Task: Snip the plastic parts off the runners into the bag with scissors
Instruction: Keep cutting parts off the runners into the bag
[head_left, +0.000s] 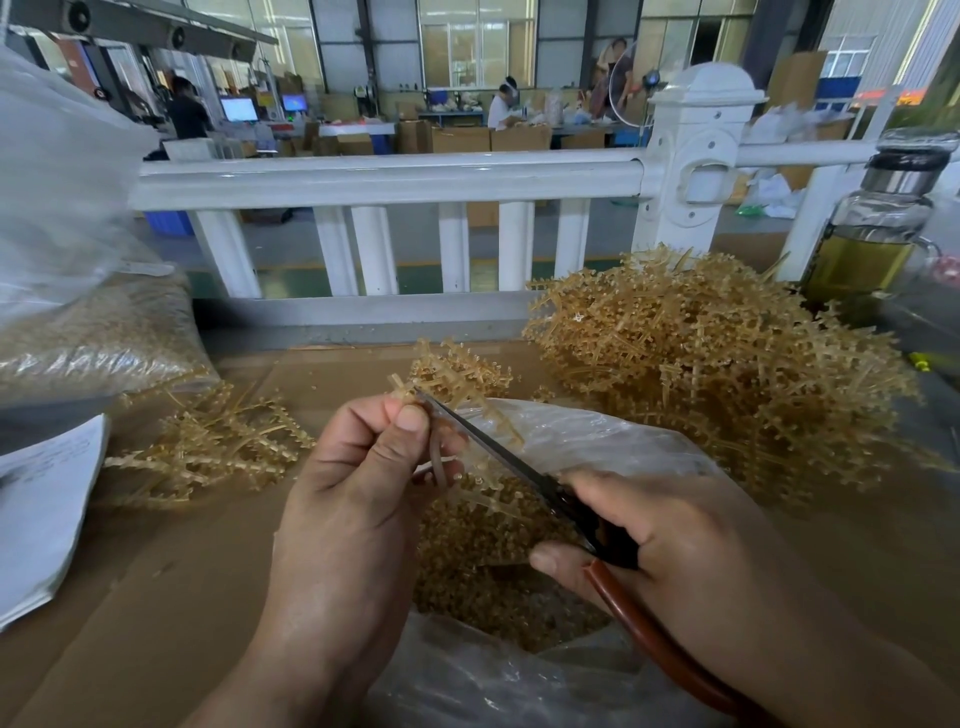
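- The left hand (358, 483) is raised over the middle of the bench, its thumb and fingers (363, 415) clamped together on a tan branched plastic runner (457, 371), which sticks up and away from the fingertips
- The right hand (701, 545) has its fingers curled tight round the handles of the dark-bladed metal scissors (563, 496) — black near the pivot, with a red-brown handle loop running back under the palm
- The blades slant up to the left and their tip meets the runner just beside the left thumb; whether the blades are parted cannot be told
- Directly below both hands lies an open clear plastic bag (597, 431), holding a heap of small tan plastic parts (483, 571)
- A big heap of uncut tan runners (727, 374) sits at the right of the bench, just beyond the bag; a flatter scatter of tan runners (218, 447) lies left of the left hand
- A brown cardboard sheet (182, 571) covers the bench under all of this
- At the far left stands a large clear sack filled with tan pieces (93, 338), with a stack of white paper sheets (41, 519) nearer the person
- A glass bottle of yellowish liquid with a dark lid (872, 244) stands at the far right behind the big heap — and a white railing (389, 176) runs along the bench's far edge
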